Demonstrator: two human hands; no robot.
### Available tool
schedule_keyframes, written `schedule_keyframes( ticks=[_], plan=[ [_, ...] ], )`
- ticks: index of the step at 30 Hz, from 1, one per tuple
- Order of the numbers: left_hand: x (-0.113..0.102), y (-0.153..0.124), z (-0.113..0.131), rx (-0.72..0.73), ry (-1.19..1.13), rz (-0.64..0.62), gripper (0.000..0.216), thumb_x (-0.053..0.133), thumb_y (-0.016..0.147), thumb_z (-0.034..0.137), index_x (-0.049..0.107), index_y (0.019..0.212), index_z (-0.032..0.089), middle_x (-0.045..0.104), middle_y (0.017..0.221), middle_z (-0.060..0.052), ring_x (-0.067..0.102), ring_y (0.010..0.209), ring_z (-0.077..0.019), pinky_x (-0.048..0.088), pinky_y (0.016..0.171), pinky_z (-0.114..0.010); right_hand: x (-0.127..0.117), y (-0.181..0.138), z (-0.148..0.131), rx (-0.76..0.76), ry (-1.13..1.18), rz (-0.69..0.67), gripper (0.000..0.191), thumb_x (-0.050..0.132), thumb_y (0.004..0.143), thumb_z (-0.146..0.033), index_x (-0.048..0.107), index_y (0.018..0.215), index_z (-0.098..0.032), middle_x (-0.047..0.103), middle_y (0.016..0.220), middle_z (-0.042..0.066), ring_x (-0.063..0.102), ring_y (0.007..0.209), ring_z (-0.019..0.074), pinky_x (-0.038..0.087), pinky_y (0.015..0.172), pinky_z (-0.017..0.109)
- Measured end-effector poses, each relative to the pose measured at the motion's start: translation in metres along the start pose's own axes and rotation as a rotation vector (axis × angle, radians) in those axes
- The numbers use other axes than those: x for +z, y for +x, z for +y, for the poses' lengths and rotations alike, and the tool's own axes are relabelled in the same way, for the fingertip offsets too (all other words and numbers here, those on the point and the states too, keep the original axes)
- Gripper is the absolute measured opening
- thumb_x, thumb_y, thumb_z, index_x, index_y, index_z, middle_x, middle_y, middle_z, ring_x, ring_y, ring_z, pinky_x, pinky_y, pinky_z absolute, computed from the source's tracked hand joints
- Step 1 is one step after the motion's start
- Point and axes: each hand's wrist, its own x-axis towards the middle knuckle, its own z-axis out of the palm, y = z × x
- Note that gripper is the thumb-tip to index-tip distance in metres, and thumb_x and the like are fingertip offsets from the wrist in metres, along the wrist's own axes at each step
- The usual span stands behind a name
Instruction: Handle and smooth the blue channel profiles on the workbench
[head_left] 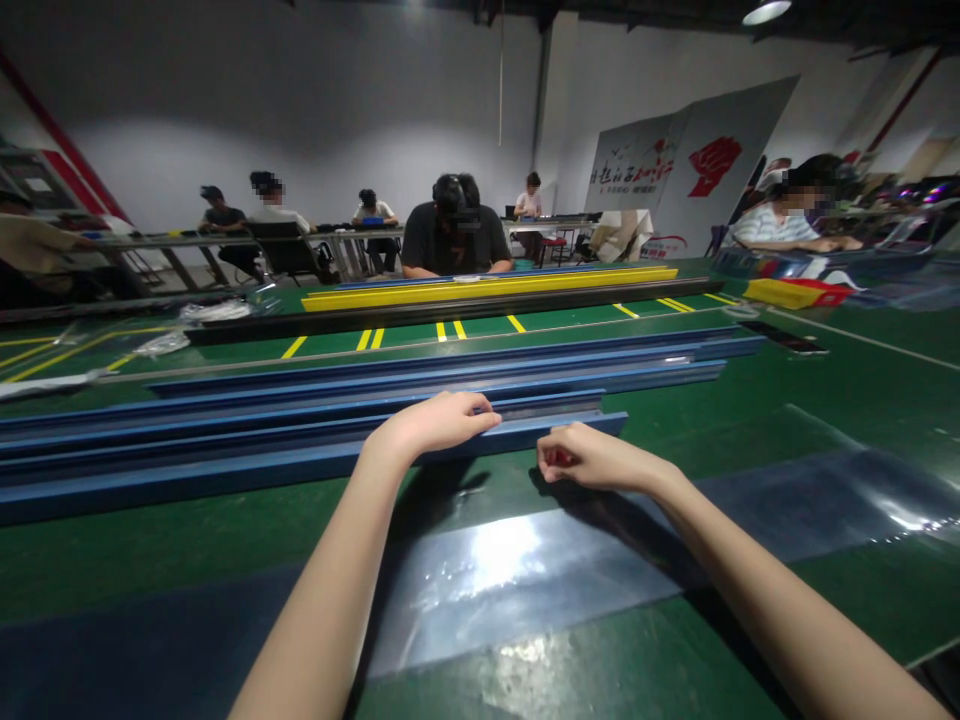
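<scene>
My left hand (pixel 439 420) is over the nearest blue channel rail (pixel 517 432), its fingers bent and drawn together. Whether it touches the rail, or pinches anything, I cannot make out. Just right of it, my right hand (pixel 596 458) is closed with curled fingers near the rail's right end; whatever may be inside is hidden. Below both hands a long clear plastic sleeve (pixel 450 590) lies flat on the green table (pixel 600 660), shiny under the light. More blue rails (pixel 660 375) lie parallel behind the nearest one.
Further back lie a black rail (pixel 450 312) and a yellow rail (pixel 495 290). A phone (pixel 784 338) and a yellow tray (pixel 795 293) are on the right, crumpled plastic (pixel 217 311) on the left. Facing me across the table sits a person (pixel 456 235); others work around the room.
</scene>
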Motion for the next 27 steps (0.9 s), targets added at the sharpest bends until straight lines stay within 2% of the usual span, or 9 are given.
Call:
schedule_keyframes(
  ticks=[6,11,15,20,27],
  plan=[
    [-0.001,-0.004,0.004,0.016,0.021,-0.076,0.030,0.048,0.075,0.041,0.064,0.090,0.022,0.066,0.091,-0.001,0.058,0.080,-0.0159,0.041,0.066,-0.021,0.000,0.001,0.004,0.001,-0.196,0.232,0.023,0.041,0.061,-0.001,0.054,0.071,-0.018,0.055,0.071,0.002,0.048,0.072,0.0133,0.033,0.062,0.021],
    [-0.001,-0.004,0.001,0.007,0.036,-0.123,0.023,0.053,0.070,0.036,0.064,0.083,0.021,0.066,0.083,0.000,0.057,0.072,-0.0151,0.039,0.059,-0.021,0.000,0.005,0.009,0.006,-0.244,0.424,0.017,0.042,0.069,-0.005,0.052,0.070,-0.018,0.057,0.071,0.003,0.045,0.073,0.0152,0.033,0.064,0.024],
    [-0.002,-0.001,-0.002,0.011,0.005,-0.142,0.023,0.056,0.068,0.031,0.063,0.087,0.020,0.066,0.084,0.000,0.058,0.075,-0.0151,0.040,0.060,-0.021,-0.001,0.007,0.017,0.027,-0.306,0.554,0.013,0.044,0.075,-0.011,0.054,0.072,-0.019,0.060,0.073,0.003,0.045,0.075,0.0164,0.032,0.067,0.026],
    [-0.003,0.000,-0.005,0.000,-0.042,-0.148,0.022,0.055,0.068,0.028,0.061,0.087,0.019,0.065,0.082,0.000,0.057,0.074,-0.0147,0.039,0.060,-0.021,-0.003,0.006,0.022,0.070,-0.323,0.584,0.013,0.044,0.074,-0.011,0.054,0.072,-0.019,0.061,0.071,0.003,0.044,0.073,0.0168,0.030,0.065,0.027],
    [-0.001,0.003,-0.008,0.032,-0.054,-0.080,0.012,0.056,0.068,0.027,0.059,0.072,0.016,0.060,0.067,0.001,0.052,0.064,-0.0123,0.034,0.053,-0.020,-0.006,0.004,0.026,0.084,-0.357,0.482,0.017,0.040,0.071,-0.007,0.051,0.072,-0.019,0.059,0.073,0.003,0.044,0.073,0.0164,0.028,0.063,0.026]
  ],
)
